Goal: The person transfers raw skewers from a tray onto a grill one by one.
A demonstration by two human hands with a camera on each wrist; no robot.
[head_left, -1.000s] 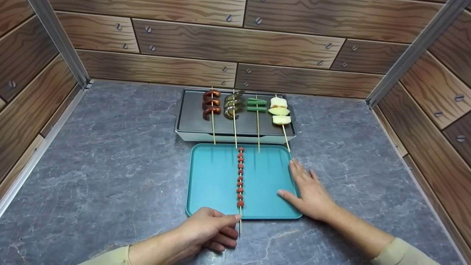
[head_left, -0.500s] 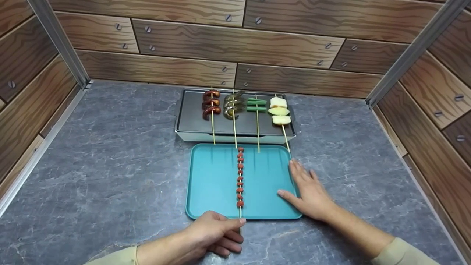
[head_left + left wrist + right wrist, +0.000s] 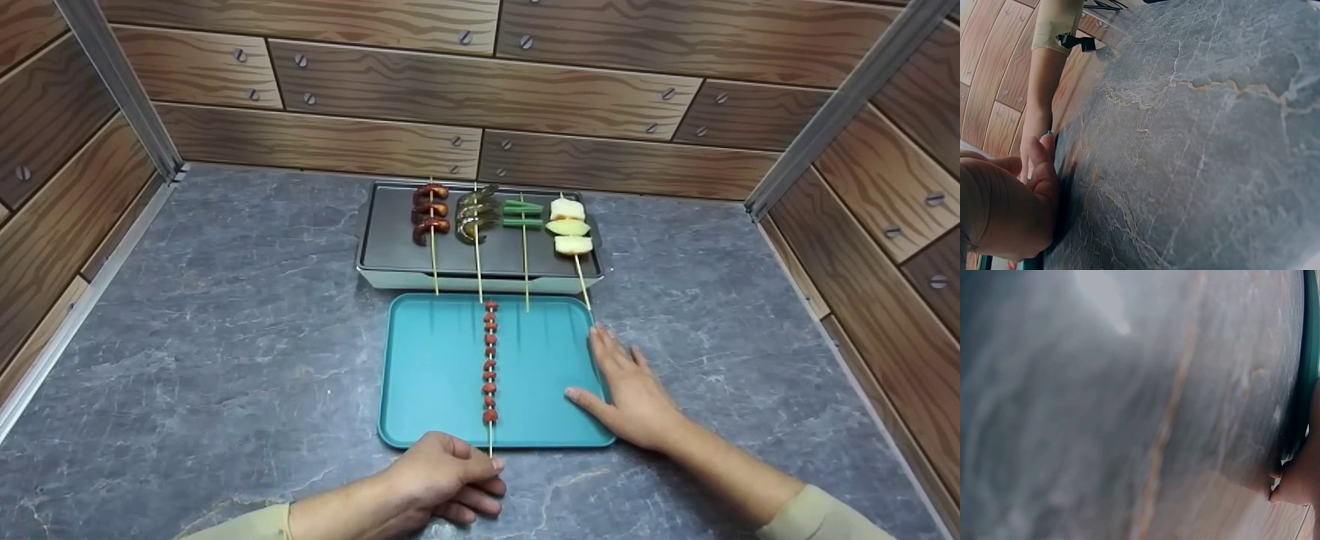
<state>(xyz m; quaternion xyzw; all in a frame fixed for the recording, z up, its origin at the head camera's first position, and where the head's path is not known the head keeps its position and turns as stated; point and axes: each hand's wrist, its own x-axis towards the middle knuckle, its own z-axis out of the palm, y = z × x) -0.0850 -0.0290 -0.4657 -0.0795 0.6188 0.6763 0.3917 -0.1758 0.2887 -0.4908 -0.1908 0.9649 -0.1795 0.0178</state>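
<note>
A skewer of small red pieces lies lengthwise over the teal tray, its bare end toward the person. My left hand pinches that bare end just past the tray's near rim, thumb on top. In the left wrist view, the left hand hides the skewer's end. Straight fingers of my right hand rest along the tray's right rim, thumb reaching over the inside. At the right wrist view's edge, part of the right hand shows beside the tray.
Behind the tray stands a dark griddle. Across it lie a skewer of reddish-brown curled pieces, a shrimp skewer, a green-stalk skewer and a skewer with pale chunks. Their sticks overhang the front. Wood-patterned walls enclose the grey tabletop.
My left hand has shifted slightly right and toward the person, down to the skewer's bare end. The skewer, tray and right hand look unmoved.
</note>
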